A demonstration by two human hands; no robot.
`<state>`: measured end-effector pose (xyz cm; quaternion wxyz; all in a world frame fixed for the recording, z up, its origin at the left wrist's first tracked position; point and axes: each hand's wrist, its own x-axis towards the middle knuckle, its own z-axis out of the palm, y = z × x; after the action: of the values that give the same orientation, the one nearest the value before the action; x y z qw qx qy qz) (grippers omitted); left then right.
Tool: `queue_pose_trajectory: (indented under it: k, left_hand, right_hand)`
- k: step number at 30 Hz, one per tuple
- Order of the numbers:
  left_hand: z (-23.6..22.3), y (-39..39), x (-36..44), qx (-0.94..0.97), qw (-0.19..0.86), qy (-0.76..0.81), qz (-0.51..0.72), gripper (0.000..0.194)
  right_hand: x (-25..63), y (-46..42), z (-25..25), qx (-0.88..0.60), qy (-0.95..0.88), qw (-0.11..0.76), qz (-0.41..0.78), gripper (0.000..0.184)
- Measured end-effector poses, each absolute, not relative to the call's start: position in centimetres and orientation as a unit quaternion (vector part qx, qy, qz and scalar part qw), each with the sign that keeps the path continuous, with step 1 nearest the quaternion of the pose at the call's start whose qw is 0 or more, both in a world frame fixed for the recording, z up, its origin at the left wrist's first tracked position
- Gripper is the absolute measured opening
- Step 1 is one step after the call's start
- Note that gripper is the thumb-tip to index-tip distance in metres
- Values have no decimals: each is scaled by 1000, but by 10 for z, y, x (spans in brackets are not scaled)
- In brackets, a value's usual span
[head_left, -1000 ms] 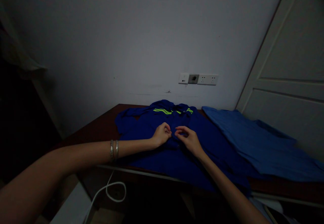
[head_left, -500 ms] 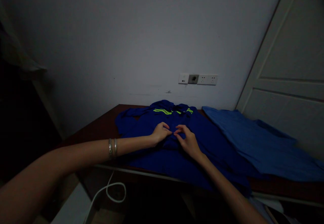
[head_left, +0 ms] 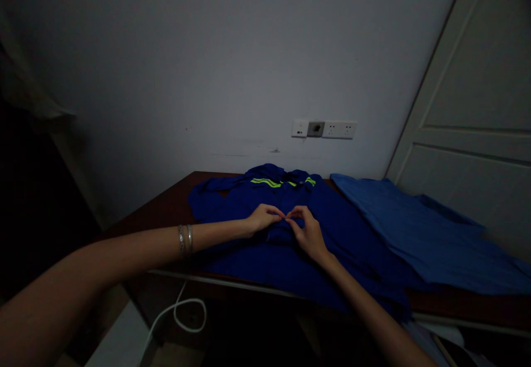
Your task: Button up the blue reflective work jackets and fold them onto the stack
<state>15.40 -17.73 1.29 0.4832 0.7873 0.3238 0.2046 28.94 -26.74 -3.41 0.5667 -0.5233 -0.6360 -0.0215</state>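
Note:
A dark blue jacket (head_left: 344,228) with yellow-green stripes near its collar lies spread on the table, its lower edge hanging over the front. Over the middle of its front, my left hand (head_left: 263,219) is closed in a pinch on the cloth, thumb and forefinger pointing right. My right hand (head_left: 307,234) pinches the same spot from the other side, fingertips almost touching those of the left. Whatever small part of the jacket sits between the fingertips is too dark and small to make out.
A lighter blue cloth (head_left: 423,234) lies on the right of the dark red-brown table (head_left: 166,207). Wall sockets (head_left: 338,129) are behind, with a door (head_left: 477,107) at the right. A white cable (head_left: 191,301) loops below the table's front edge.
My left hand's forefinger and thumb have come together and moved slightly right, toward the right fingertips. My right hand has stayed nearly in place; the jacket lies as before.

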Motion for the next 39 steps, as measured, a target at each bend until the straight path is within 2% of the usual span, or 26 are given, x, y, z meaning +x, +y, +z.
queue_pose_trajectory:
  k: [7, 13, 16, 19, 23, 26, 30, 33, 39]
  left_hand:
    - [14, -167, 150, 890, 365, 205, 182, 28]
    - [10, -162, 151, 912, 321, 202, 157, 26]
    - [9, -160, 151, 897, 353, 219, 152, 26]
    - [12, -161, 147, 859, 428, 244, 139, 29]
    - [15, -159, 136, 839, 503, 202, 50, 30]
    - [16, -143, 129, 839, 510, 189, 20, 27]
    - [26, -98, 115, 854, 410, 307, 87, 22]
    - [40, -61, 94, 851, 312, 403, 126, 22]
    - [60, -21, 32, 824, 203, 517, 107, 6]
  right_hand:
    - [293, -267, -35, -523, -632, 570, -37, 9]
    - [291, -270, -34, -505, -679, 524, -97, 9]
    - [292, -272, -30, -490, -708, 487, -143, 12]
    - [292, -277, -27, -482, -734, 444, -179, 14]
    - [287, -292, -27, -460, -794, 364, -161, 17]
    - [277, -306, -32, -435, -829, 318, -151, 19]
    - [263, -326, -37, -430, -858, 241, -143, 19]
    - [255, -338, -39, -462, -866, 166, -95, 25]
    - [246, -342, -34, -498, -860, 110, 28, 33]
